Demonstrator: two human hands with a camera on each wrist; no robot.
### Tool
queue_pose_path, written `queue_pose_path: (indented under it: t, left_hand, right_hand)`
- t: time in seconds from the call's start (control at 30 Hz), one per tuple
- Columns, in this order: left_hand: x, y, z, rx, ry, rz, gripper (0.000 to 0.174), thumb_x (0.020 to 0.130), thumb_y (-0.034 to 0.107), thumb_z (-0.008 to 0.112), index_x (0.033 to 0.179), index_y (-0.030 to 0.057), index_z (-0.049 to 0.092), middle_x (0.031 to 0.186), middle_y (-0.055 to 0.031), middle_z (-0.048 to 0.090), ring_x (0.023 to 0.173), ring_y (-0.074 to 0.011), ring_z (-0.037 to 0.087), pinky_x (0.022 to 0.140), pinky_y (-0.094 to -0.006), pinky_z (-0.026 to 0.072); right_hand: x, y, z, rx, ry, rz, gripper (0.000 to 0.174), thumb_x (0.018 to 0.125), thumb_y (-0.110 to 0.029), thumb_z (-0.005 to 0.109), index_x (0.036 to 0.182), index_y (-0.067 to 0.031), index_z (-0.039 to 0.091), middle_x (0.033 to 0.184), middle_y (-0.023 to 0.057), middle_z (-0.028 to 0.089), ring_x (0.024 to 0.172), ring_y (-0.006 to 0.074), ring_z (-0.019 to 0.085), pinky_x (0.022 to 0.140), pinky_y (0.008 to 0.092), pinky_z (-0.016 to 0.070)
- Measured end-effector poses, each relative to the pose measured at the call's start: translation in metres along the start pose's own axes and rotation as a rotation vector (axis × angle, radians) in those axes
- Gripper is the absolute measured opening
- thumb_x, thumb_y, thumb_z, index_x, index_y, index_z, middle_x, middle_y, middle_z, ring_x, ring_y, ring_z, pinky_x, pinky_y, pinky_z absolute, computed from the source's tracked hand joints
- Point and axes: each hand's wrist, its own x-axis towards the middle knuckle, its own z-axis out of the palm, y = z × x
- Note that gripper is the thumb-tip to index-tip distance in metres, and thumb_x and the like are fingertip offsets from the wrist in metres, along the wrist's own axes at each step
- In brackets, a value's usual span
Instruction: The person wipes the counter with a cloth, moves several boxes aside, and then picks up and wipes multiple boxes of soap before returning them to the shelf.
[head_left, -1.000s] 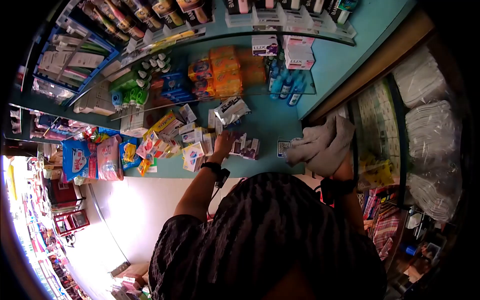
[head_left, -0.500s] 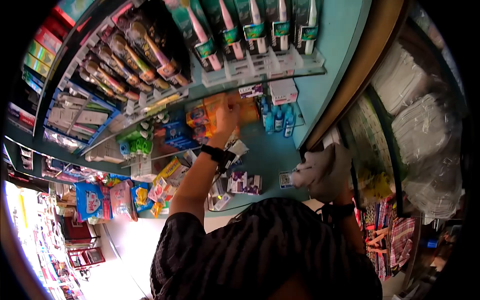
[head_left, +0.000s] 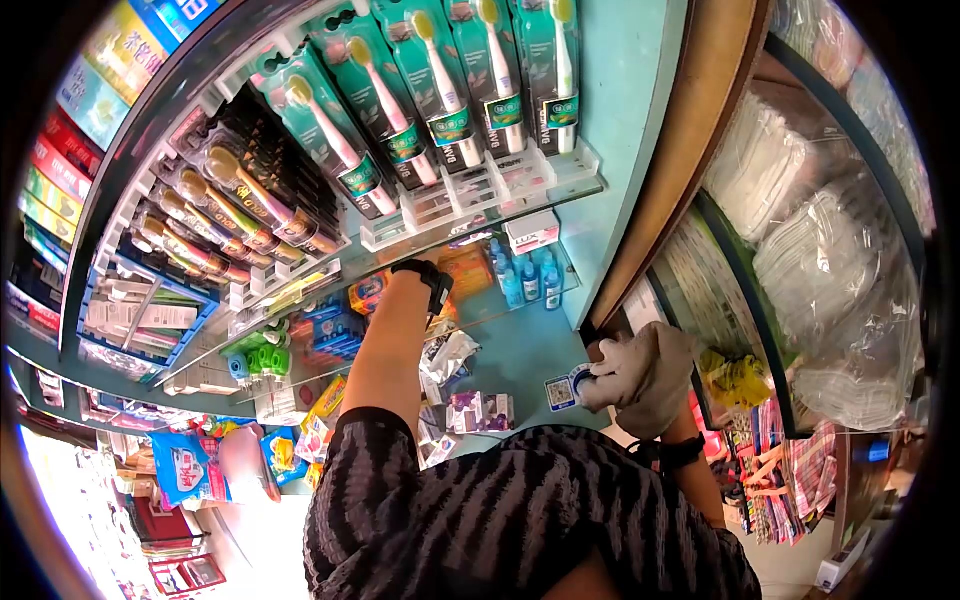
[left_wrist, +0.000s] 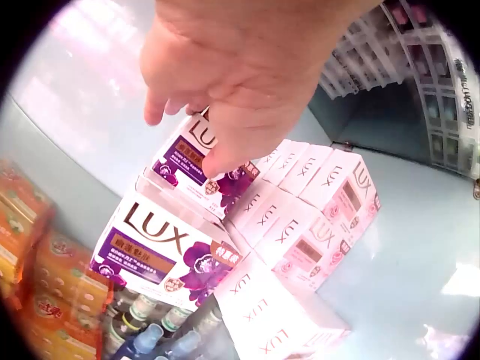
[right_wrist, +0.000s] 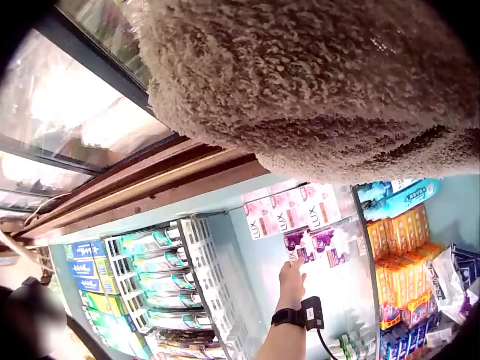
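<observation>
In the left wrist view my left hand (left_wrist: 232, 75) reaches down onto a white and purple LUX soap box (left_wrist: 187, 161), its thumb on the printed face and its fingers behind. Another purple LUX box (left_wrist: 154, 244) stands just in front, and pinkish-white LUX boxes (left_wrist: 304, 191) are stacked beside them. The right wrist view shows the left hand (right_wrist: 292, 281) at these boxes on the shelf. A bunched grey towel (head_left: 645, 385) is gripped by my right hand, which the cloth mostly hides. Its thick pile (right_wrist: 300, 82) fills the top of the right wrist view.
Packaged toothbrushes (head_left: 430, 75) hang in clear racks above the glass shelf. Blue bottles (head_left: 530, 280) and orange packs (left_wrist: 67, 292) stand near the soap. More purple boxes (head_left: 480, 410) lie on the counter beside a QR card (head_left: 561, 393). Bagged white goods (head_left: 830, 260) line the right side.
My left hand has left the small boxes on the counter and moved up and forward to the soap shelf. The right hand still holds the towel. The head view has tilted upward.
</observation>
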Motion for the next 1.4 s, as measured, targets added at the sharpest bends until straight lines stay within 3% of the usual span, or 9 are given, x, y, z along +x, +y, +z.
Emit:
queue_pose_path:
  t: [0.23, 0.5, 0.7, 0.83, 0.93, 1.03, 1.13, 1.23, 1.4]
  left_hand:
    - [0.004, 0.001, 0.001, 0.049, -0.028, 0.064, 0.038, 0.079, 0.017, 0.063, 0.112, -0.0006, 0.053, 0.104, -0.0184, 0.058, 0.101, -0.0349, 0.054, 0.089, -0.0400, 0.0425]
    - [-0.002, 0.018, -0.013, 0.163, 0.034, 0.338, 0.043, 0.079, 0.018, 0.066, 0.115, -0.0004, 0.052, 0.106, -0.0178, 0.057, 0.104, -0.0331, 0.053, 0.091, -0.0388, 0.0415]
    - [-0.083, 0.113, -0.111, -0.766, -0.133, 0.034, 0.051, 0.074, 0.011, 0.072, 0.118, -0.0002, 0.051, 0.103, -0.0166, 0.057, 0.096, -0.0300, 0.057, 0.083, -0.0368, 0.0467]
    - [-0.138, 0.170, -0.168, -0.737, -0.188, 0.237, 0.050, 0.071, 0.003, 0.072, 0.116, -0.0007, 0.052, 0.102, -0.0166, 0.056, 0.091, -0.0305, 0.058, 0.077, -0.0346, 0.0493]
    - [-0.161, 0.191, -0.161, -0.606, -0.135, 0.436, 0.050, 0.069, 0.001, 0.071, 0.115, -0.0011, 0.052, 0.106, -0.0172, 0.053, 0.093, -0.0337, 0.056, 0.076, -0.0366, 0.0494]
    - [-0.177, 0.212, -0.159, -0.595, -0.070, 0.475, 0.050, 0.067, -0.004, 0.068, 0.115, -0.0019, 0.052, 0.109, -0.0169, 0.051, 0.095, -0.0345, 0.055, 0.075, -0.0376, 0.0493]
    - [-0.189, 0.222, -0.156, -0.724, -0.127, 0.262, 0.052, 0.064, -0.008, 0.064, 0.114, -0.0011, 0.054, 0.108, -0.0154, 0.051, 0.094, -0.0309, 0.056, 0.073, -0.0354, 0.0498]
    - [-0.187, 0.227, -0.172, -0.737, -0.112, 0.227, 0.050, 0.065, -0.007, 0.067, 0.112, 0.0014, 0.056, 0.108, -0.0140, 0.051, 0.092, -0.0260, 0.057, 0.068, -0.0319, 0.0507]
    - [-0.183, 0.225, -0.192, -0.871, -0.235, 0.055, 0.043, 0.073, 0.000, 0.072, 0.113, 0.0040, 0.057, 0.107, -0.0086, 0.053, 0.093, -0.0155, 0.056, 0.071, -0.0248, 0.0491]
  right_hand:
    - [0.012, 0.028, 0.028, 0.018, -0.319, -0.117, 0.047, 0.057, -0.043, 0.070, 0.085, -0.0060, 0.059, 0.072, 0.0085, 0.065, 0.068, 0.0247, 0.062, 0.060, 0.0315, 0.0466]
    - [0.001, 0.019, 0.021, 0.047, -0.124, -0.197, 0.032, 0.058, -0.035, 0.068, 0.074, -0.0082, 0.061, 0.064, 0.0072, 0.060, 0.061, 0.0256, 0.058, 0.058, 0.0342, 0.0438]
    - [0.014, -0.010, -0.005, -0.324, -0.334, -0.016, 0.013, 0.057, -0.020, 0.063, 0.055, -0.0067, 0.061, 0.056, 0.0082, 0.053, 0.060, 0.0235, 0.058, 0.055, 0.0369, 0.0428]
    - [0.031, -0.006, 0.042, -0.315, -0.046, 0.110, 0.009, 0.068, -0.012, 0.062, 0.075, -0.0089, 0.066, 0.073, 0.0056, 0.058, 0.072, 0.0204, 0.058, 0.067, 0.0332, 0.0463]
    - [0.041, 0.014, 0.093, 0.295, 0.056, 0.245, 0.021, 0.079, -0.014, 0.060, 0.099, -0.0065, 0.061, 0.096, 0.0070, 0.058, 0.087, 0.0196, 0.056, 0.079, 0.0319, 0.0449]
    - [0.032, 0.028, 0.130, 0.765, 0.197, -0.025, 0.029, 0.085, -0.015, 0.056, 0.112, -0.0034, 0.054, 0.110, 0.0077, 0.054, 0.099, 0.0191, 0.053, 0.089, 0.0307, 0.0418]
    - [0.031, 0.005, 0.139, 1.322, 0.385, 0.151, 0.028, 0.085, -0.008, 0.051, 0.112, 0.0004, 0.056, 0.117, 0.0137, 0.054, 0.109, 0.0245, 0.052, 0.095, 0.0343, 0.0391]
    - [0.035, 0.022, 0.149, 0.424, 0.523, -0.010, 0.028, 0.084, -0.007, 0.051, 0.110, 0.0010, 0.057, 0.121, 0.0170, 0.053, 0.112, 0.0298, 0.051, 0.097, 0.0383, 0.0387]
    - [0.030, 0.026, 0.138, 0.639, 0.474, 0.136, 0.029, 0.086, -0.010, 0.049, 0.113, -0.0025, 0.057, 0.117, 0.0147, 0.056, 0.109, 0.0298, 0.052, 0.095, 0.0383, 0.0395]
